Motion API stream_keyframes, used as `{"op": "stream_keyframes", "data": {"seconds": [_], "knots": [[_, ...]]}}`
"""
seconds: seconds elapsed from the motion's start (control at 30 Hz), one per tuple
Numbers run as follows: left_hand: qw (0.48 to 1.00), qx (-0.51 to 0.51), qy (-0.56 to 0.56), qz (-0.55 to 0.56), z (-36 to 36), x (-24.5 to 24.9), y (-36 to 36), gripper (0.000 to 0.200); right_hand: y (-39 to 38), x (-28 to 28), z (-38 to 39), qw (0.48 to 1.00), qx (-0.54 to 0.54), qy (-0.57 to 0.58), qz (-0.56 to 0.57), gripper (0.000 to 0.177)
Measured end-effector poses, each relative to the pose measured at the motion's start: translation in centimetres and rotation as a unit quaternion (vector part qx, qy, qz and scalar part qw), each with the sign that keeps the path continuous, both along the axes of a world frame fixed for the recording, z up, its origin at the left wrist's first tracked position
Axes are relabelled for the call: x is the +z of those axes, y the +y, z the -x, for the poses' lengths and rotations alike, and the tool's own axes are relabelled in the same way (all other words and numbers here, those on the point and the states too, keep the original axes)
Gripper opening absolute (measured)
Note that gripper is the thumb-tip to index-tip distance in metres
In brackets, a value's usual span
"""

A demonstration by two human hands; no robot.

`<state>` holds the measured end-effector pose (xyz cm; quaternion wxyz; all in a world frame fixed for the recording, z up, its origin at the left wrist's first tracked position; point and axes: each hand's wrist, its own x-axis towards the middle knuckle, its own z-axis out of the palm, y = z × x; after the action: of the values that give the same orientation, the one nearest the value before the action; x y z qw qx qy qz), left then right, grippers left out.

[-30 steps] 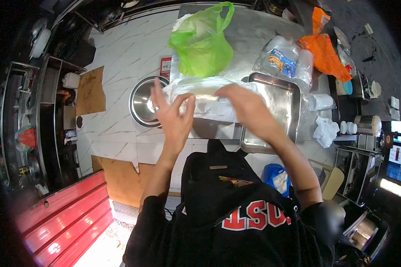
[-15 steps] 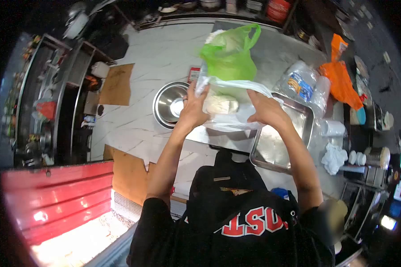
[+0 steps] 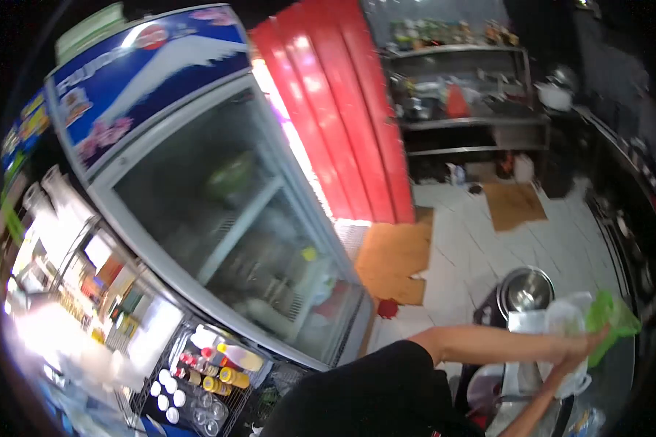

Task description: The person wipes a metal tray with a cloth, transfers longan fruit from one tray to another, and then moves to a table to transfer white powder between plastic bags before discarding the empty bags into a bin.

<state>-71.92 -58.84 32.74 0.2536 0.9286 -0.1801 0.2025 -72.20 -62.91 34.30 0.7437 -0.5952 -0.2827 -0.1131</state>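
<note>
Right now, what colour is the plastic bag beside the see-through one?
Bright green. The plastic bag shows in the head view, lower right, beside the clear bag.

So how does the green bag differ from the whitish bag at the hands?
Colour: the green bag is bright green, while the whitish bag is pale and faintly see-through.
Place: the whitish bag lies against the left hand and hangs below it. The green bag sits just beyond, at the far right edge.
How the hand grips is too blurred to tell.
Both are thin, crumpled plastic.
</note>
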Motion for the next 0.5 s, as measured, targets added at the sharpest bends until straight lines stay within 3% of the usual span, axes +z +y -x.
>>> {"op": "stream_keyframes", "data": {"seconds": [0.13,0.27,0.3,0.33,0.37,0.4,0.47,0.5], "knots": [[0.995,0.016,-0.048,-0.082,3.4,2.9,1.4,0.065,-1.3,1.8,-1.2,0.969,0.091,0.174,-0.147,0.051],[0.991,0.054,-0.015,-0.122,6.9,3.6,7.2,0.067,-2.2,2.4,-2.9,0.879,0.245,0.332,-0.237,0.052],[0.974,0.116,0.0,-0.194,8.0,2.9,9.4,0.065,-1.4,2.4,-2.6,0.874,0.256,0.333,-0.244,0.052],[0.949,0.177,0.015,-0.261,9.0,2.0,11.4,0.063,-0.7,2.4,-2.0,0.947,0.148,0.202,-0.203,0.051],[0.945,0.227,0.01,-0.233,9.7,0.7,13.2,0.055,0.1,2.2,-1.5,0.985,0.033,0.064,-0.157,0.05],[0.94,0.275,0.005,-0.204,10.8,0.9,14.1,0.048,1.2,1.4,-1.7,0.983,0.04,0.066,-0.164,0.05],[0.937,0.302,-0.025,-0.176,14.3,2.7,15.9,0.031,3.9,-0.5,-2.1,0.967,0.13,0.185,-0.117,0.047],[0.934,0.307,-0.024,-0.182,15.8,3.2,17.0,0.031,5.0,-0.6,-1.6,0.965,0.136,0.187,-0.122,0.047]]}}
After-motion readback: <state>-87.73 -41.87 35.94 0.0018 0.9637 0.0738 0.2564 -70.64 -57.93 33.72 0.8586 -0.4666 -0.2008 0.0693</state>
